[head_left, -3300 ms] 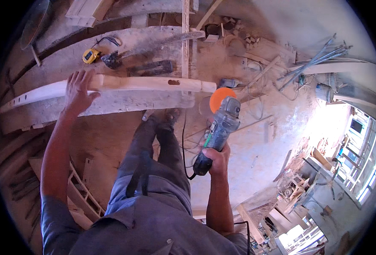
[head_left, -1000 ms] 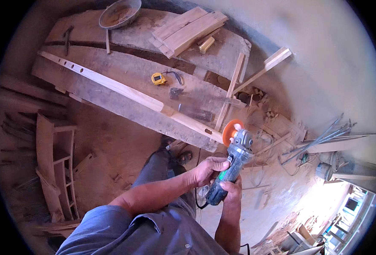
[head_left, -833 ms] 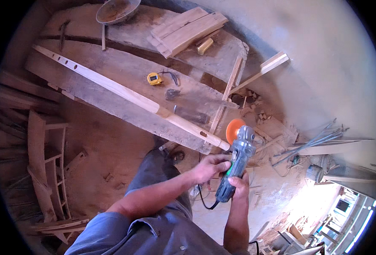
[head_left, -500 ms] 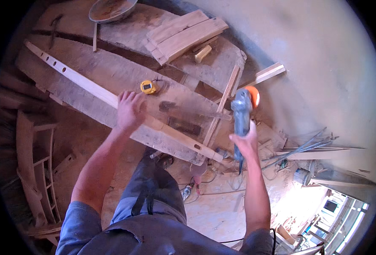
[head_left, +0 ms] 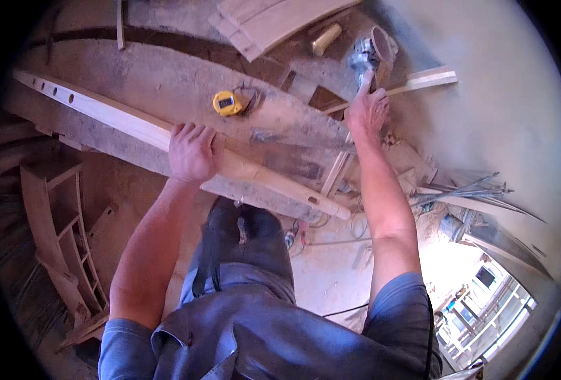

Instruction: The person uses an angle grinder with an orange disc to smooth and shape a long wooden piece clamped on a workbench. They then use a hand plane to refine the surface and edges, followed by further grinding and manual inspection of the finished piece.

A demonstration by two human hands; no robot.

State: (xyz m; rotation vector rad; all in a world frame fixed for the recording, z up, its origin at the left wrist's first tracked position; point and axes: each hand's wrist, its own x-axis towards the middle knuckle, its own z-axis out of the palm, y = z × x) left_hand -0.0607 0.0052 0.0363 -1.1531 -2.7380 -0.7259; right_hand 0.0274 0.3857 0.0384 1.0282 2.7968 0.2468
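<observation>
A long pale wooden rail with several round holes at its far left end and a slot near its right end lies slantwise on a dusty bench. My left hand is wrapped over the rail's middle. Farther off to the right, my right hand grips an angle grinder, its round disc facing up and to the right. The grinder is apart from the rail, and much of its body is hidden by my hand. Beyond my left hand a yellow tape measure sits on the bench.
Stacked boards lie at the back, with a short tan cylinder beside them. A wooden strip reaches toward the wall. Thin metal rods lie at right. A curved wooden frame stands at the lower left.
My right hand has carried the grinder away from me, toward the far side near the stacked boards. My left hand stays on the rail. The whole view has shifted somewhat.
</observation>
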